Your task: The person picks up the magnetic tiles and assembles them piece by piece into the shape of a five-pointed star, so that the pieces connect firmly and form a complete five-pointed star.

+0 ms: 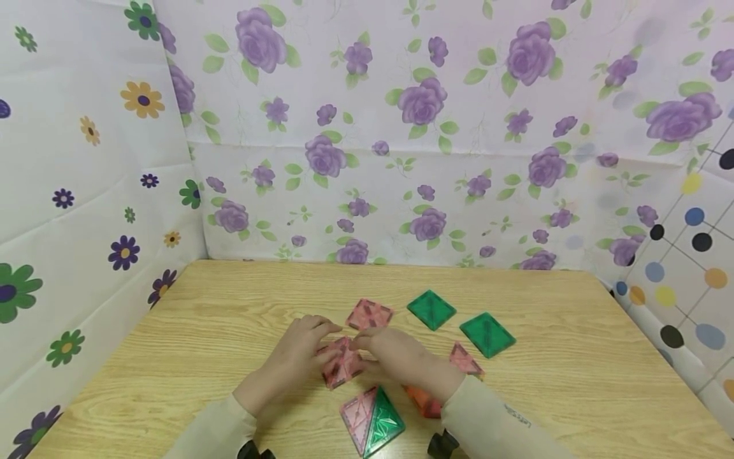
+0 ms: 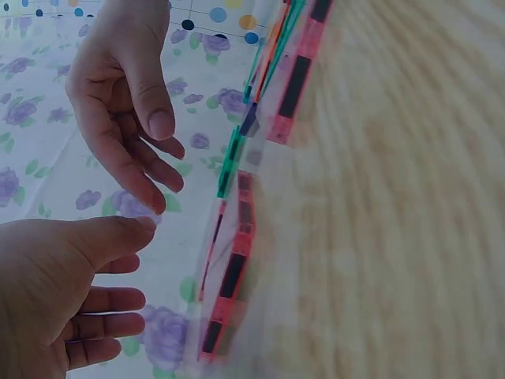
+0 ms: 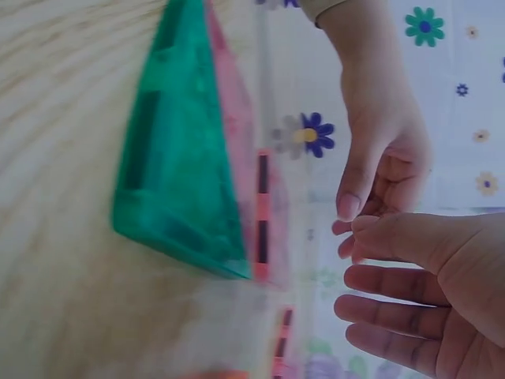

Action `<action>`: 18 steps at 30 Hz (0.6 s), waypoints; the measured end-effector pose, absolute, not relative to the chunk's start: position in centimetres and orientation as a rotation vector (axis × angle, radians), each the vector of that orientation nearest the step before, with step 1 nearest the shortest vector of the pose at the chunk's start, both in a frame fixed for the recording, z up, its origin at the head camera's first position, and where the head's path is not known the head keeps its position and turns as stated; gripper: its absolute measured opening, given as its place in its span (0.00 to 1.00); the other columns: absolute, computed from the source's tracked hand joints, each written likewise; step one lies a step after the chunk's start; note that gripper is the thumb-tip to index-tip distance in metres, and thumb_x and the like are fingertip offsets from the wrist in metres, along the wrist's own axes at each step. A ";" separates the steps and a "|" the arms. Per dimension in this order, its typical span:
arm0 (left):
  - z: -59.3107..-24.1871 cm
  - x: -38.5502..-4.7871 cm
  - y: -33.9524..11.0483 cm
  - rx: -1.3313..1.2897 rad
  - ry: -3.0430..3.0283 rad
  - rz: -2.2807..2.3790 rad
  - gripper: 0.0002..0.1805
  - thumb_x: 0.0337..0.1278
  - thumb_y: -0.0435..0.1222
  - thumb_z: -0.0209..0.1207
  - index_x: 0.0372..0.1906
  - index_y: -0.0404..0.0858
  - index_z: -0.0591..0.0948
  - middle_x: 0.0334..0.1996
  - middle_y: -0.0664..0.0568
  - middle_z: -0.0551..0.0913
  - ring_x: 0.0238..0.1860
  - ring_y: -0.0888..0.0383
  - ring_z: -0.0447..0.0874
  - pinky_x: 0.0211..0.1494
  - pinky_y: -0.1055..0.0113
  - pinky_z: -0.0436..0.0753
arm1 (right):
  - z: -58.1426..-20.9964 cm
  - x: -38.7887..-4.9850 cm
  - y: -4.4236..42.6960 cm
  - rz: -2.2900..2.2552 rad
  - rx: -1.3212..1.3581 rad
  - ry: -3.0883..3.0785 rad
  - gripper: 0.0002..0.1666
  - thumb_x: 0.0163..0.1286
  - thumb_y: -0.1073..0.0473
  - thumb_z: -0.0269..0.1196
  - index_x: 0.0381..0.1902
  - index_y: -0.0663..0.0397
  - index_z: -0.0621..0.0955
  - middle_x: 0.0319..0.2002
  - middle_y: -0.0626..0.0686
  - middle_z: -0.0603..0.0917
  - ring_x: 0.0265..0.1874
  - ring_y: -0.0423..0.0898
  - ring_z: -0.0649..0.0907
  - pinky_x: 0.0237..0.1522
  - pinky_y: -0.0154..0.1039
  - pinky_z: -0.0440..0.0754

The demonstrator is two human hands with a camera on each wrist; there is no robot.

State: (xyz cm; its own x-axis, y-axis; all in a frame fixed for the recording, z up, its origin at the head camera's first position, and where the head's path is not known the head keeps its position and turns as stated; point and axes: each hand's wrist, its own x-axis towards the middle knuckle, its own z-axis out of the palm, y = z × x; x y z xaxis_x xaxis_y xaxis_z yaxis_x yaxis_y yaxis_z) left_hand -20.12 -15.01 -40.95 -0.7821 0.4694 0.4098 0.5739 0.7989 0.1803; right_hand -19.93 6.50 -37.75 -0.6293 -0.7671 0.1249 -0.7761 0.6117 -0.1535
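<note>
My left hand (image 1: pixel 301 347) and right hand (image 1: pixel 395 354) face each other over a pink translucent tile (image 1: pixel 343 368) in the head view. The wrist views show both hands raised off the tabletop, fingers relaxed, with nothing held. In the left wrist view, my left thumb is close to the right hand's fingertips; whether they touch I cannot tell. Behind the hands lies another pink tile (image 1: pixel 362 312). Nearer to me, a pink triangle (image 1: pixel 358 417) and a green triangle (image 1: pixel 385 426) lie side by side, forming a square. An orange-red tile (image 1: pixel 421 403) is partly hidden by my right forearm.
Two green tiles, one at the back (image 1: pixel 431 310) and one farther right (image 1: pixel 487 335), lie flat on the wooden table (image 1: pixel 229 306). A pink triangular tile (image 1: pixel 464 359) shows just beyond my right wrist. Flowered cloth (image 1: pixel 378 127) hangs behind the table.
</note>
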 end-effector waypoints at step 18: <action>-38.3 -20.1 -11.8 -0.866 -2.334 -0.458 0.22 0.39 0.41 0.75 0.43 0.40 0.83 0.37 0.51 0.85 0.40 0.52 0.83 0.47 0.57 0.83 | -33.5 -18.2 10.2 0.396 1.166 -2.731 0.19 0.66 0.52 0.64 0.53 0.52 0.82 0.52 0.51 0.84 0.51 0.47 0.84 0.50 0.42 0.83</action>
State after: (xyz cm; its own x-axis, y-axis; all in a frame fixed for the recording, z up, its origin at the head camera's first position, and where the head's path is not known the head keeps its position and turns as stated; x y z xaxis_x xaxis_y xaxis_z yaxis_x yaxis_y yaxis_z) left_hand -20.07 -11.85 -38.34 -0.6064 0.4702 0.6412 0.6776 0.7276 0.1073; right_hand -18.16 10.22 -33.47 -0.6880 -0.6867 0.2349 -0.7251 0.6638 -0.1833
